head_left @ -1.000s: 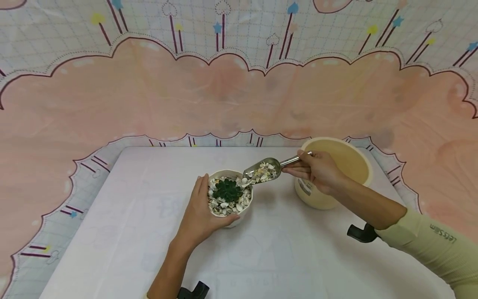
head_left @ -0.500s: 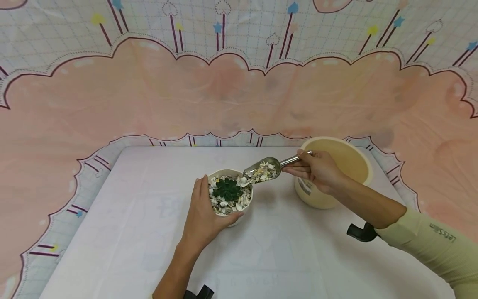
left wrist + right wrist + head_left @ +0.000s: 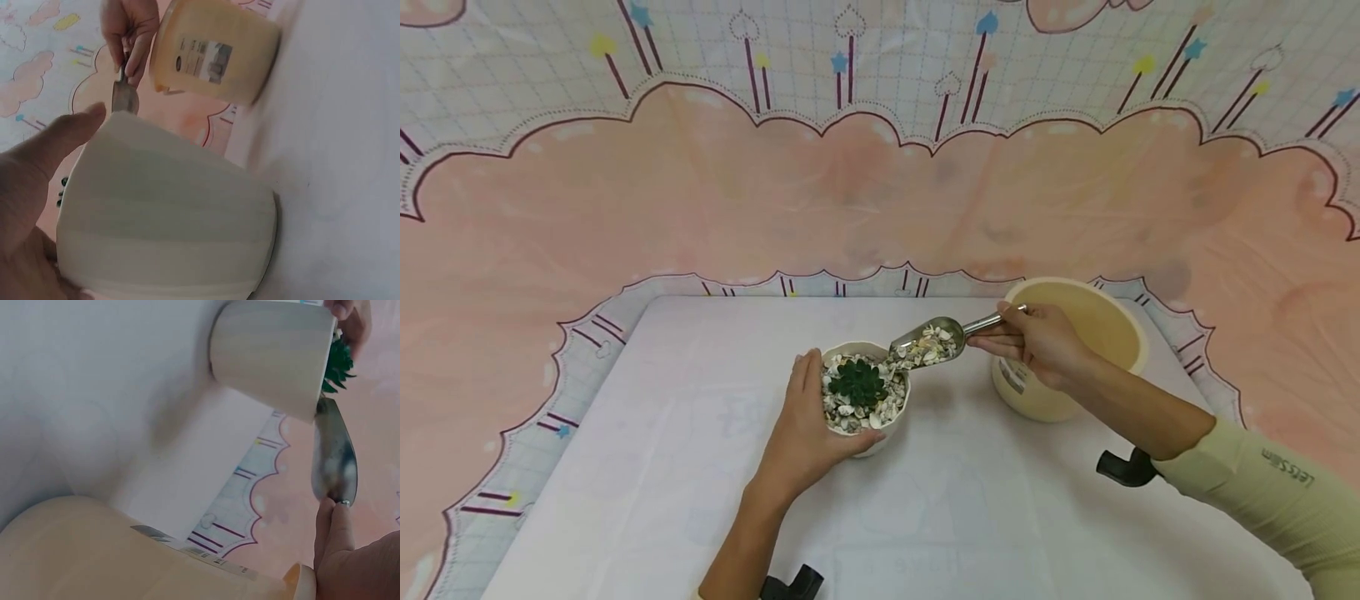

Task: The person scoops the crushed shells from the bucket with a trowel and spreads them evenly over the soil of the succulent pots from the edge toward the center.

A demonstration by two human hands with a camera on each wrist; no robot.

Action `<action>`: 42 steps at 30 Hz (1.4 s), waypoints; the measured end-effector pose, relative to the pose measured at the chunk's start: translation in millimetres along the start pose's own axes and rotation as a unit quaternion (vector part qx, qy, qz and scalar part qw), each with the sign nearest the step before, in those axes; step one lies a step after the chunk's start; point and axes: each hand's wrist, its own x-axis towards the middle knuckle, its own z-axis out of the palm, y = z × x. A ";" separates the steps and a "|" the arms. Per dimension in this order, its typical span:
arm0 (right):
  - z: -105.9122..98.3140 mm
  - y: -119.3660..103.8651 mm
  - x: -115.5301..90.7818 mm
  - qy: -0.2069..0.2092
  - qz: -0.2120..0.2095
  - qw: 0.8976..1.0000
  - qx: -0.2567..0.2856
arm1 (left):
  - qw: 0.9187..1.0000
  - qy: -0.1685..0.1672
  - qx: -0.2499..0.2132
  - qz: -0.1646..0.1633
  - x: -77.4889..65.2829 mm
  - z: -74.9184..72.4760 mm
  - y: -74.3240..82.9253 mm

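Note:
A white flower pot (image 3: 891, 427) stands on the white table, filled with pale pebbles (image 3: 847, 421) around a dark green succulent (image 3: 857, 382). My left hand (image 3: 808, 437) grips the pot from its left, fingers along the far side and thumb at the near rim. In my right hand (image 3: 1043, 343) is the handle of a metal scoop (image 3: 335, 453), pinched between thumb and fingers. Pebbles lie in the scoop's bowl, and its lip meets the pot's right rim. From the left wrist view, the pot wall (image 3: 162, 206) hides most of the plant.
A cream-yellow bucket (image 3: 1037, 404) with a label stands on the table (image 3: 970, 508) right of the pot, below my right hand and forearm. Behind the table hangs a peach and white patterned cloth (image 3: 790, 200).
Both hands keep their holds, and the scoop stays at the pot's rim. My left thumb has shifted slightly along the pot's near rim. The whole head view has shifted a little.

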 end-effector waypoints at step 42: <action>-1.0 -1.1 5.1 0.003 -0.002 1.000 -0.017 | 1.000 -0.009 -0.016 -0.009 2.4 2.8 -2.0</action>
